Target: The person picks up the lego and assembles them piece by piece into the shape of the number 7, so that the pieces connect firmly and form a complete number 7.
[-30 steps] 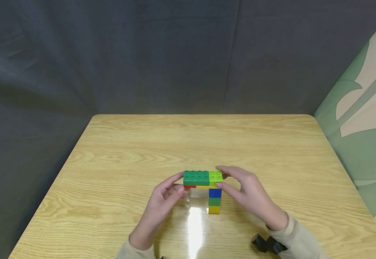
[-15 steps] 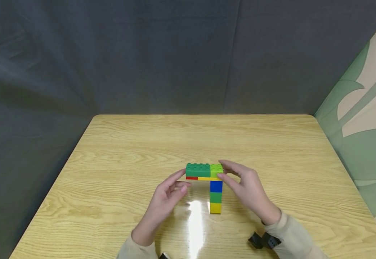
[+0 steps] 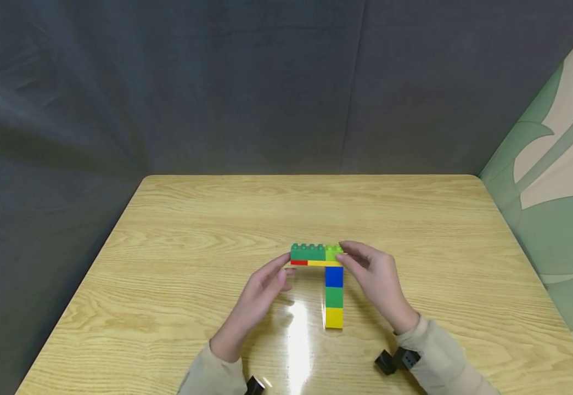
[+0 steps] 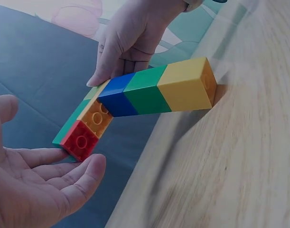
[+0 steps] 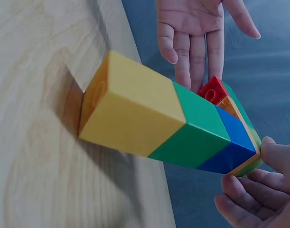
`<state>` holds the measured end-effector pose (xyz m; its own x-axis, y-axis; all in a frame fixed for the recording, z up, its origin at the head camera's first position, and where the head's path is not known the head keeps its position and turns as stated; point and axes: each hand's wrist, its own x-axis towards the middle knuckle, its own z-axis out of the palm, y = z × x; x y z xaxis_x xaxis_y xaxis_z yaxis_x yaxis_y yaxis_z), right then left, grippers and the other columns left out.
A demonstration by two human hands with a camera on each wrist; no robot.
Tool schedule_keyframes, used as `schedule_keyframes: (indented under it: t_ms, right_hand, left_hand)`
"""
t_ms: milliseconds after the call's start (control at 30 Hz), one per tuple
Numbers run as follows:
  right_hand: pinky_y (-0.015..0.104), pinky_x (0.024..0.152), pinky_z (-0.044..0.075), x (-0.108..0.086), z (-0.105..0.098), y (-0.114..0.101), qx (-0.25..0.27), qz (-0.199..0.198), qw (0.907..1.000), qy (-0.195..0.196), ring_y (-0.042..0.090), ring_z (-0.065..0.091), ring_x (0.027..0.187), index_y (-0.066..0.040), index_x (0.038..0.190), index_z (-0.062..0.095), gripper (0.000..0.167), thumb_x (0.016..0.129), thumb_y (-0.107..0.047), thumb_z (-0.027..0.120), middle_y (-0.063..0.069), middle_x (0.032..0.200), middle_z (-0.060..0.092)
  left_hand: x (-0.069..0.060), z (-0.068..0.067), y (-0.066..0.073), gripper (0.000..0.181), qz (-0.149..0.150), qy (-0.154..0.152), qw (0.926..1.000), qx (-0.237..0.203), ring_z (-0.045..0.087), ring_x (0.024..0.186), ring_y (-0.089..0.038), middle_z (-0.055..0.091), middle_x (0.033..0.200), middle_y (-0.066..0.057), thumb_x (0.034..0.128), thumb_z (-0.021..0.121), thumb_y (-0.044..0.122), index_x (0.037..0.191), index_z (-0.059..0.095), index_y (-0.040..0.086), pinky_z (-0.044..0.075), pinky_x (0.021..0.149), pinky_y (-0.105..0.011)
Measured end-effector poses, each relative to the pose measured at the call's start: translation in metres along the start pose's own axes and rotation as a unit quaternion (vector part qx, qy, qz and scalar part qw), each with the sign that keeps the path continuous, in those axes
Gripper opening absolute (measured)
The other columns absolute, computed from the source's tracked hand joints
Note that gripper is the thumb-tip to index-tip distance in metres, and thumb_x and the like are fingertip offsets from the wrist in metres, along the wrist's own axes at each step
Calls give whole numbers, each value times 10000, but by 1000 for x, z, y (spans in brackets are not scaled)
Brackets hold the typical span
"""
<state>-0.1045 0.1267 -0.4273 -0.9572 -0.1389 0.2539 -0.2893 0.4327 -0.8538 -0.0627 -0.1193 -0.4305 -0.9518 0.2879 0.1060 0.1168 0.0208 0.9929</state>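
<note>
A toy-brick structure in an upside-down L shape stands on the table, tilted so its underside partly shows in both wrist views. Its column has a yellow brick [image 3: 333, 318], a green brick [image 3: 334, 297] and a blue brick [image 3: 334, 277]. Across the top run a thin red plate [image 4: 79, 140] and a thin yellow plate [image 3: 316, 263], carrying a dark green brick [image 3: 308, 253] and a lime green brick [image 3: 333, 253]. My right hand [image 3: 377, 280] pinches the lime green end between thumb and fingers. My left hand [image 3: 259, 288] touches the overhanging end with extended fingers.
The structure stands on a wood-grain table [image 3: 168, 274] with a bright glare patch left of the column. A dark cloth [image 3: 247, 88] hangs behind it, and a green-and-beige patterned cloth [image 3: 563, 236] is at the right. Black wrist devices [image 3: 397, 360] sit near the sleeves.
The structure's top has tipped away from me, so the studs show more edge-on and the column's front shows more. It has shifted slightly right; both hands have moved with it.
</note>
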Motion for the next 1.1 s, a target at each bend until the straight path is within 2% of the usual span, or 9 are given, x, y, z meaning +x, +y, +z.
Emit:
schedule_keyframes:
  t_ms: [267, 433, 667, 733, 900, 967, 1100]
  right_hand:
    - [371, 820, 557, 5, 3, 12, -113, 68, 9999, 4, 267, 674, 1012, 21, 1182, 666, 364, 1016, -274, 533, 162, 1130, 690]
    - [441, 887, 522, 6, 3, 16, -215, 158, 9994, -225, 325, 624, 1115, 52, 1242, 619, 436, 1043, -301, 457, 201, 1214, 643]
    - [488, 990, 447, 11, 6, 25, -470, 416, 9954, -720, 363, 498, 1267, 65, 1321, 543, 515, 1059, -349, 385, 220, 1332, 558]
    - [497, 1002, 435, 12, 7, 27, -528, 489, 9941, -816, 370, 485, 1277, 69, 1331, 531, 530, 1061, -358, 374, 224, 1342, 549]
    - [516, 1025, 409, 14, 9, 33, -638, 674, 9904, -1023, 386, 454, 1300, 71, 1358, 501, 567, 1062, -388, 348, 231, 1375, 517]
    - [523, 1033, 399, 15, 9, 35, -684, 750, 9887, -1106, 393, 443, 1307, 71, 1364, 493, 585, 1061, -404, 337, 233, 1386, 505]
    - [532, 1037, 394, 16, 10, 37, -781, 804, 9865, -1193, 403, 445, 1302, 72, 1358, 502, 594, 1060, -414, 333, 239, 1377, 513]
  left_hand:
    - [11, 2, -5, 468, -509, -26, 9987, -43, 475, 1259, -410, 454, 1461, -140, 1055, 418, 249, 1485, 381, 68, 449, 979, -527]
    - [17, 2, -9, 514, -799, -72, 9968, 34, 504, 1228, -395, 457, 1446, -172, 1046, 426, 345, 1495, 370, 102, 422, 1002, -538]
    - [27, 4, -20, 502, -776, -101, 9969, 26, 468, 1236, -403, 438, 1435, -186, 1049, 426, 311, 1467, 395, 36, 462, 970, -500]
    - [30, 4, -23, 475, -837, -89, 9965, -15, 467, 1225, -400, 443, 1415, -189, 1049, 424, 309, 1406, 461, -1, 469, 960, -497]
    - [35, 2, -31, 562, -1385, -44, 9904, 28, 548, 1104, -351, 529, 1305, -188, 1030, 417, 438, 1410, 469, 27, 467, 931, -473]
    - [36, 2, -33, 609, -1602, -37, 9871, 41, 575, 1045, -329, 562, 1250, -195, 1018, 414, 490, 1460, 424, 72, 466, 915, -458]
    - [37, 1, -36, 639, -1763, -88, 9843, 79, 585, 1012, -290, 567, 1253, -176, 1006, 407, 532, 1466, 420, 88, 463, 888, -419]
